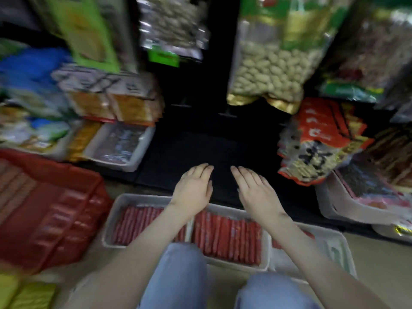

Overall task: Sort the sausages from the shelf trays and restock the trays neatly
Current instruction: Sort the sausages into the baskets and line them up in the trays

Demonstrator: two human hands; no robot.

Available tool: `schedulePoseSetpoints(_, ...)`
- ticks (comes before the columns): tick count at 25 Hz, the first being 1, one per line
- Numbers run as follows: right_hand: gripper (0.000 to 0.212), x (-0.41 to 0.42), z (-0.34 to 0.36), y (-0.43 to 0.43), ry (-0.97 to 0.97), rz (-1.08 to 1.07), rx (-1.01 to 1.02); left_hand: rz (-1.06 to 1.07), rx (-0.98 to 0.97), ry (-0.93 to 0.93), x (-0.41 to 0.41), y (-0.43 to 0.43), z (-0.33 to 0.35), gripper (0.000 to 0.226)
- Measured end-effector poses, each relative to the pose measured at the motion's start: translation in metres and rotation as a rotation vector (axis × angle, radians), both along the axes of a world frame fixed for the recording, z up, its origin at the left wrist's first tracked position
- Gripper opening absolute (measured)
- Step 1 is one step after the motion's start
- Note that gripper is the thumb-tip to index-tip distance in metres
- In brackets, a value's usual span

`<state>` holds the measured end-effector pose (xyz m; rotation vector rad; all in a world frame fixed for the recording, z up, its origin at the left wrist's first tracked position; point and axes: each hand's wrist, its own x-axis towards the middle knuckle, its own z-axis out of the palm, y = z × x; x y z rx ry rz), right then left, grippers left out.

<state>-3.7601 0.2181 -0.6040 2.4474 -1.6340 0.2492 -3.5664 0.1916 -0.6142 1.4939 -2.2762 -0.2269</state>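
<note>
Tan floor along the frame's bottom carries white trays of red sausages at lower centre and a red crate at lower left.

Light is dim and even; the shelf recess at centre is almost black. Motion blur smears the packets toward the edges, worst upper left, where the wide lens also bends them. The left hand, right hand and sausages look fairly sharp.

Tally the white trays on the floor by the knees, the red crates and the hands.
Trays: 3
Red crate: 1
Hands, left hand and right hand: 2
Total: 6
</note>
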Motion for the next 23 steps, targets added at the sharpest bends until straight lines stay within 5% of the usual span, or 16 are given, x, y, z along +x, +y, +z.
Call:
schedulePoseSetpoints(10, 0.073, 0.352, 0.008, -0.033, -0.05, 0.624, 0.002, 0.619, 0.096, -0.056, 0.36, 0.099, -0.009, 0.042)
schedulePoseSetpoints(15, 0.058, 0.523, -0.094, -0.043, -0.055, 0.851, 0.134, 0.94, 0.219, -0.087, 0.487, 0.13, -0.088, 0.049)
schedulePoseSetpoints(17, 0.07, 0.572, -0.153, -0.047, -0.005, 0.855, 0.274, 0.977, 0.288, -0.112, 0.515, 0.133, -0.127, 0.052)
schedulePoseSetpoints(20, 0.101, 0.621, -0.225, -0.049, 0.204, 0.8, 0.526, 0.957, 0.298, -0.075, 0.532, 0.14, -0.176, 0.049)
schedulePoseSetpoints(23, 0.088, 0.647, -0.295, -0.047, 0.485, 0.867, 0.621, 0.943, 0.2, -0.042, 0.534, 0.141, -0.196, 0.043)
